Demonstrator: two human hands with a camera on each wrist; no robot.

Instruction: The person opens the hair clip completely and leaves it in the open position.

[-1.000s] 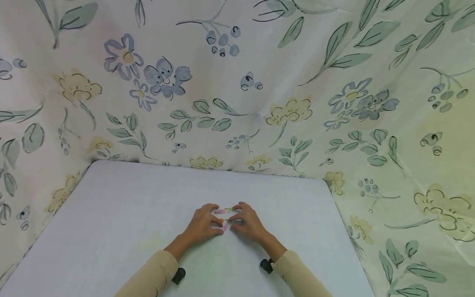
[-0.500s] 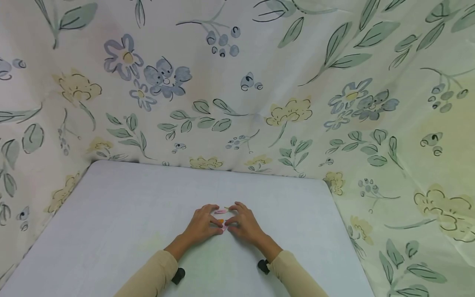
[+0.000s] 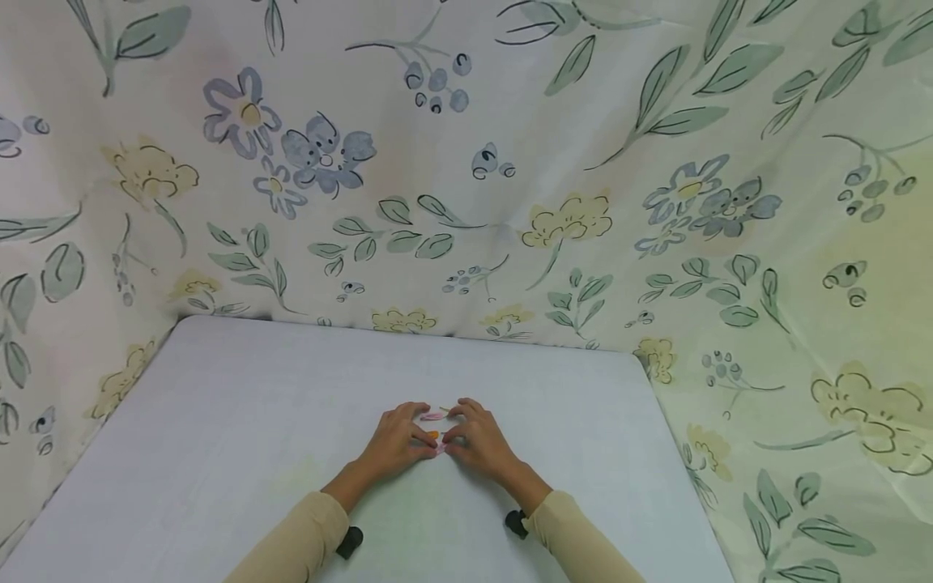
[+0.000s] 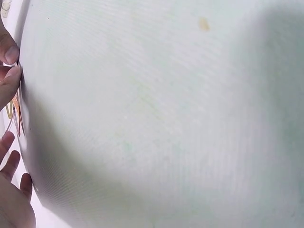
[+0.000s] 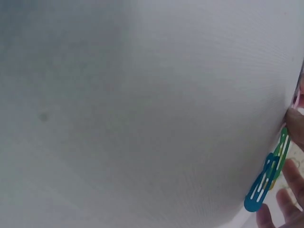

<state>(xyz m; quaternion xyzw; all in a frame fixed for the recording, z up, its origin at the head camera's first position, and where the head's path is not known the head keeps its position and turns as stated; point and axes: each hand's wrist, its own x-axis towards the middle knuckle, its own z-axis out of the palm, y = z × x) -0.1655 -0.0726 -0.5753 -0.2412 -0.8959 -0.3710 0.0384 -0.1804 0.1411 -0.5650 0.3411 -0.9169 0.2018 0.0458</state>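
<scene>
My left hand point(image 3: 397, 437) and right hand point(image 3: 481, 437) face each other over the table, thumbs and fingertips almost meeting. Between them both pinch a small pink hair clip point(image 3: 440, 448), largely covered by the fingers. An orange snap hair clip point(image 3: 433, 435) shows just beyond it, beside the left fingers. Farther out, a second pink clip point(image 3: 433, 416) lies between the index fingers, with a thin yellowish piece point(image 3: 445, 409) near the right one. In the right wrist view, a blue snap clip point(image 5: 259, 190) and a green one point(image 5: 283, 145) overlap beside the right thumb and fingers.
The white tabletop point(image 3: 277, 405) spreads around both hands. Flower-patterned cloth point(image 3: 452, 178) rises behind the table and along its sides. A small black wrist camera sits under each sleeve, at the left point(image 3: 350, 542) and at the right point(image 3: 517, 524).
My right hand has shifted slightly left, toward the left hand, and its fingertips have closed in on the pink clip. The left hand has stayed nearly in place.
</scene>
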